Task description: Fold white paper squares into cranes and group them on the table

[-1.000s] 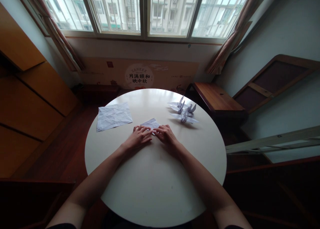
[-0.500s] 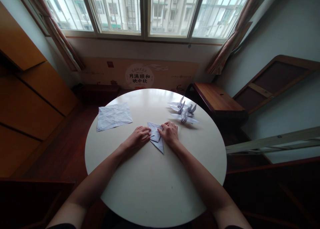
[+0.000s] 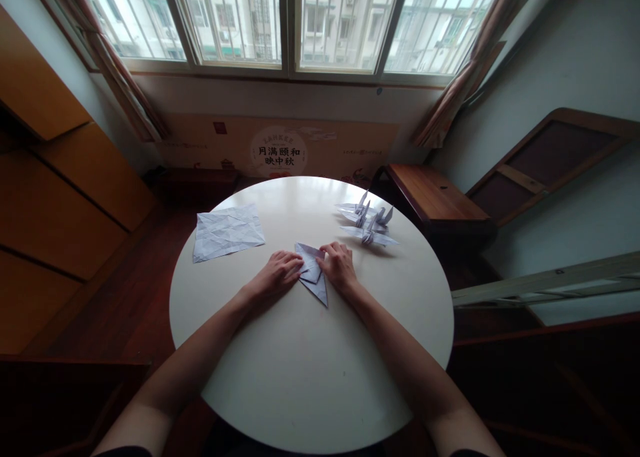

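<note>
A partly folded sheet of pale paper (image 3: 312,274) lies on the round white table (image 3: 305,364), one sharp point aimed toward me. Smaller folded flaps sit on its upper half. My left hand (image 3: 280,270) has its curled fingers on the paper's left edge. On the opposite edge, my right hand (image 3: 340,265) pinches the paper between thumb and fingers. The fingertips of both hands partly cover the side edges.
Several folded paper cranes (image 3: 367,224) stand together at the table's back right. A creased flat sheet of paper (image 3: 229,232) lies at the back left. Beyond the table's right side is a wooden desk (image 3: 435,190); wooden cabinets (image 3: 75,197) stand left.
Both hands stay at the paper's sides. Only a very slight shift of the fingers shows; the folded paper keeps its place and shape.
</note>
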`<state>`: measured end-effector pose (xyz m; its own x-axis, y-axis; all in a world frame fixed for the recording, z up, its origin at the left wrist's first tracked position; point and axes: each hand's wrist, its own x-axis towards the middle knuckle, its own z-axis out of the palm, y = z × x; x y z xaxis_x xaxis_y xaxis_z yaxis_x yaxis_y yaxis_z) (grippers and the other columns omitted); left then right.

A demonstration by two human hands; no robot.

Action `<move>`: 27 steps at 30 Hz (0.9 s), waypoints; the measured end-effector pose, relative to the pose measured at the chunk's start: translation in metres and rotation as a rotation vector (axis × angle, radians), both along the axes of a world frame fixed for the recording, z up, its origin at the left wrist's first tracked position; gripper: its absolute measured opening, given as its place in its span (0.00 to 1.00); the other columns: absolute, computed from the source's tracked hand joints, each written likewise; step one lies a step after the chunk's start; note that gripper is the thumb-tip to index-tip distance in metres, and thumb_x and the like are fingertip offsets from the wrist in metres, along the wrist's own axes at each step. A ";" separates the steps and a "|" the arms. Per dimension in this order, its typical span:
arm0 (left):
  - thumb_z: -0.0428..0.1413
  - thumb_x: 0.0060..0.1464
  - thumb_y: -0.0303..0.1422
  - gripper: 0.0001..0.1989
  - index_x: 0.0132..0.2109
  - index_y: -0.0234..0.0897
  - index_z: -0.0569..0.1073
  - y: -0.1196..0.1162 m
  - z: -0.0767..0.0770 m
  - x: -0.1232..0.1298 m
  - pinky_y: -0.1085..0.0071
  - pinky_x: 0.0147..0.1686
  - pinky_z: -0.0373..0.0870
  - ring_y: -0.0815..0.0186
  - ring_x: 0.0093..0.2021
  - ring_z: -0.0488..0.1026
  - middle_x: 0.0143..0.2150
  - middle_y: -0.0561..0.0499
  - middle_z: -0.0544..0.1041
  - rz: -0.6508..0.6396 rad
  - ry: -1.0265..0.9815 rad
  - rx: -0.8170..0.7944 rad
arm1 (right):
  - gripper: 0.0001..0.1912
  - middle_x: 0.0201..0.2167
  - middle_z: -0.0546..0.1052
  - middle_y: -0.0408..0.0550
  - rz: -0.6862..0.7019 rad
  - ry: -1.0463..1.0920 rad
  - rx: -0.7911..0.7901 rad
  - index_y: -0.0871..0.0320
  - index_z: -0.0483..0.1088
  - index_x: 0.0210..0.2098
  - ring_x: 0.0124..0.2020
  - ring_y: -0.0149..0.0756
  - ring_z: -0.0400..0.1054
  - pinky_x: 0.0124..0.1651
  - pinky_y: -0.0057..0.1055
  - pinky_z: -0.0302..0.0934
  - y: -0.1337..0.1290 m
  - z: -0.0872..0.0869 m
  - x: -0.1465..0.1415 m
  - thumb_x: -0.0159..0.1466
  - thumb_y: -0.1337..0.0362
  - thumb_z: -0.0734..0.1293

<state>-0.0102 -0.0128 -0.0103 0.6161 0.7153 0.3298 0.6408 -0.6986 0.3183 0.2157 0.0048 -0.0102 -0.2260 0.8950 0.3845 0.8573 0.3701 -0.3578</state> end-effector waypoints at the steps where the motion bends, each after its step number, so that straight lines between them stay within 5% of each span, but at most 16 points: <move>1: 0.51 0.63 0.37 0.14 0.53 0.42 0.71 0.000 0.000 0.000 0.59 0.59 0.58 0.60 0.55 0.66 0.54 0.47 0.72 0.009 0.007 0.004 | 0.08 0.40 0.73 0.50 0.032 0.011 0.008 0.55 0.72 0.42 0.45 0.45 0.63 0.46 0.39 0.54 0.000 0.001 0.000 0.61 0.64 0.68; 11: 0.47 0.65 0.37 0.13 0.53 0.45 0.71 -0.002 0.005 0.001 0.54 0.63 0.47 0.60 0.58 0.64 0.56 0.49 0.72 0.071 0.049 -0.004 | 0.09 0.46 0.74 0.50 0.427 0.113 0.003 0.55 0.71 0.41 0.47 0.39 0.67 0.51 0.38 0.58 0.001 -0.006 -0.003 0.62 0.71 0.65; 19: 0.47 0.65 0.38 0.19 0.60 0.41 0.65 0.000 0.003 0.002 0.57 0.60 0.55 0.59 0.52 0.68 0.50 0.46 0.74 0.115 0.038 0.009 | 0.08 0.44 0.77 0.48 0.503 0.114 -0.028 0.54 0.73 0.40 0.46 0.36 0.69 0.52 0.36 0.58 -0.002 0.000 -0.002 0.62 0.70 0.66; 27: 0.46 0.64 0.35 0.22 0.64 0.47 0.61 0.005 -0.006 -0.003 0.49 0.64 0.47 0.54 0.67 0.53 0.65 0.49 0.63 0.098 0.128 0.003 | 0.06 0.43 0.77 0.47 0.510 0.051 -0.019 0.50 0.78 0.36 0.47 0.37 0.67 0.52 0.38 0.57 0.000 -0.002 -0.002 0.64 0.61 0.67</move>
